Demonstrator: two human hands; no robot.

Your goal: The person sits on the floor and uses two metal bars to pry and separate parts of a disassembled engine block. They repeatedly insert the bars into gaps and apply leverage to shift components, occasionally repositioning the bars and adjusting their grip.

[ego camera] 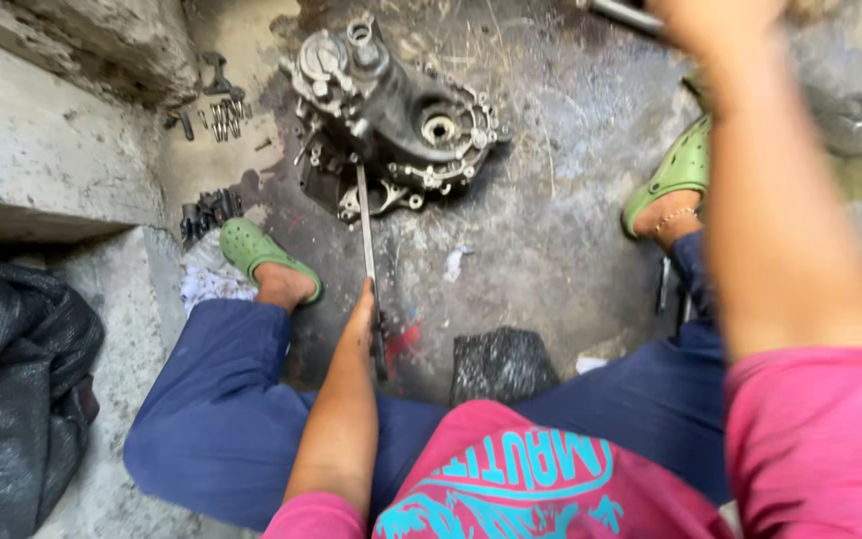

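A greasy engine crankcase (391,115) lies on the stained concrete floor in front of me. A long thin metal bar (368,255) reaches from the case's near edge back toward my body. My left hand (361,317) grips the near end of this bar. Raised at the top right, my right hand (715,20) is closed around a dark metal tool handle (623,12), whose far end is out of the frame. I sit with my knees apart, in blue trousers and green clogs.
Loose bolts and small parts (219,118) lie at the upper left by a concrete step (47,150). A black plastic sheet (12,379) is at the left, a black bag (499,364) between my legs. More metal pieces (850,115) sit at the far right.
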